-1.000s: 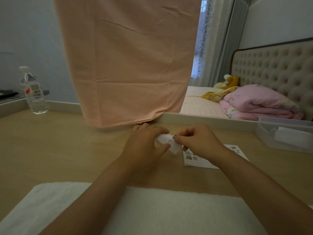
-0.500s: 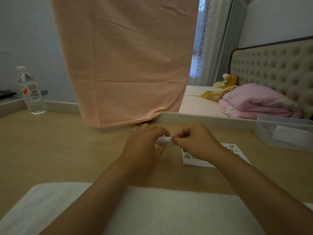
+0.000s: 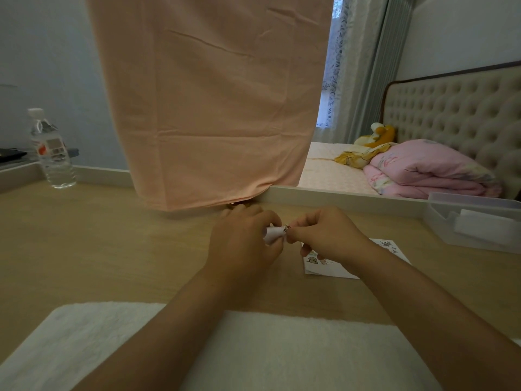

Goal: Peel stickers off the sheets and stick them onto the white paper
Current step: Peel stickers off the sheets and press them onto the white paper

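Observation:
My left hand grips a small white sticker sheet, bent into a curl above the wooden table. My right hand pinches a tiny sticker at that sheet's right edge. The two hands nearly touch. A second sticker sheet with small cartoon figures lies flat on the table under my right wrist, partly hidden by it. The white paper lies along the near table edge, beneath both forearms.
A clear plastic box with white items stands at the right. A water bottle stands at the far left. A peach cloth hangs down to the table's back edge. A bed with a pink quilt lies beyond.
The small sheet, seen flatter a second ago, is now curled tighter in my left hand. My right fingers have closed in on its edge and pinch the sticker.

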### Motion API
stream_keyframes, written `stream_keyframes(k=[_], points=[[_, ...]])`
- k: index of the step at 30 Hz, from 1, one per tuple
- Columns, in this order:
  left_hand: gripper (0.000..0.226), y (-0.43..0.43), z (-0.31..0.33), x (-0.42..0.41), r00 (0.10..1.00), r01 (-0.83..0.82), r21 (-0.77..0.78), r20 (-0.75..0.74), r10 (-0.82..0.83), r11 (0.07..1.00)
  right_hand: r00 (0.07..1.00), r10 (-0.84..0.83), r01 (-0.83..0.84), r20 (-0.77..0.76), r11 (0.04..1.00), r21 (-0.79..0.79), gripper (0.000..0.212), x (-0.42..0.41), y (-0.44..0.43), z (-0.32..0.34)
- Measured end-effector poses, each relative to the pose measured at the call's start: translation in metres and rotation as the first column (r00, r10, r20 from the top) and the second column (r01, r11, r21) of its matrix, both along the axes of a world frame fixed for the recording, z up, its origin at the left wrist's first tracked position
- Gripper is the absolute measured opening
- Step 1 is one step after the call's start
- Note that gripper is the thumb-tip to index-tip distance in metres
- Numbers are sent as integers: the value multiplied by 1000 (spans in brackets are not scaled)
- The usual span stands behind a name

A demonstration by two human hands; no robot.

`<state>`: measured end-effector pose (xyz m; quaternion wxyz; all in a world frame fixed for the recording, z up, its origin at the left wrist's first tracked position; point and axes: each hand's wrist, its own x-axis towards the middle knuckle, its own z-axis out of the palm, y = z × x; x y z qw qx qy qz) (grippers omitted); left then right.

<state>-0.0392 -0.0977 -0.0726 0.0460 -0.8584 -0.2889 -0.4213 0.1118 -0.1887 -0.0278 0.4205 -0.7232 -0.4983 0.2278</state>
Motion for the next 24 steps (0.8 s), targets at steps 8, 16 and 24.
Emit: stream_keyframes(k=[8,16,24], points=[[24,0,-1,-3,995,88,-391,80,-61,916,995,73,-76,72,996,47,7,5,2,-2],[6,0,-4,-4,924,370,-692,341,-171,620,988,125,-136,94,982,128,7,13,2,-10],[13,2,-3,-3,898,435,-740,398,-188,513,986,153,-161,63,976,147,10,18,4,-16]])
